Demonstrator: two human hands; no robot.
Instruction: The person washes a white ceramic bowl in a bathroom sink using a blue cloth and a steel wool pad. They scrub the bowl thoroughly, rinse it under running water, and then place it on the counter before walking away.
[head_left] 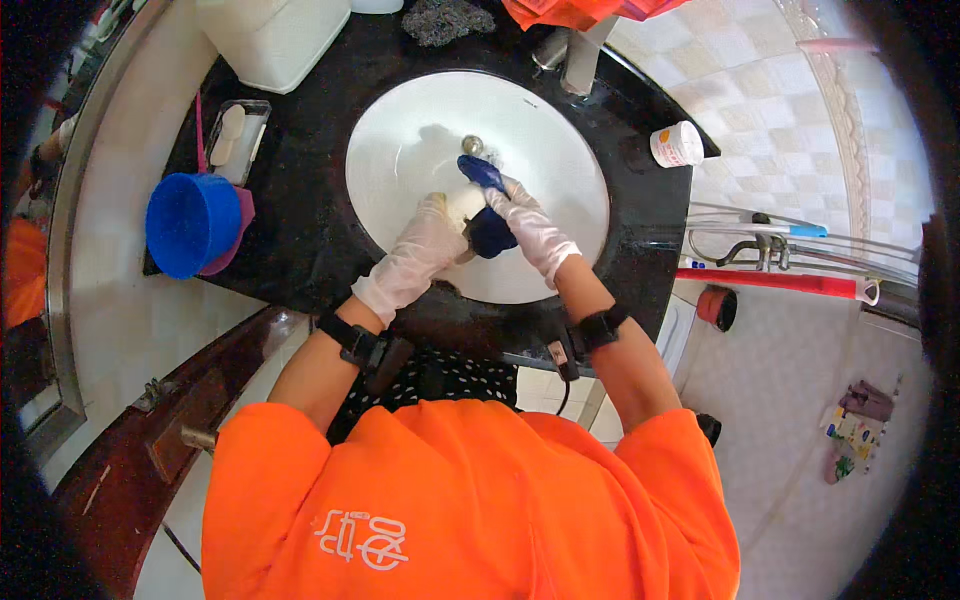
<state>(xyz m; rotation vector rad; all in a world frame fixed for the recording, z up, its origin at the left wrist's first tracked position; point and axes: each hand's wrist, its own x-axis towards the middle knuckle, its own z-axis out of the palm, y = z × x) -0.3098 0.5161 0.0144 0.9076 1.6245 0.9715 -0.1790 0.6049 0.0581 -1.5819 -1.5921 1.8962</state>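
Both my hands are in thin whitish gloves over the white oval sink [390, 130]. My left hand [422, 240] is closed round a cream-white rounded piece that looks like a bar of soap [464, 203]. A dark blue cloth [490, 236] is bunched in my right hand [530, 222], with one end sticking out past the fingers toward the drain [472, 145]. The white piece touches the cloth between the two hands. My fingertips are partly hidden by the cloth and the gloves.
The sink is set in a black countertop [300, 200]. To the left stand a blue plastic cup [192, 225] and a soap tray [240, 140]. A steel scourer [447, 20] and the faucet [582, 65] are at the back; a white tub [677, 145] sits right.
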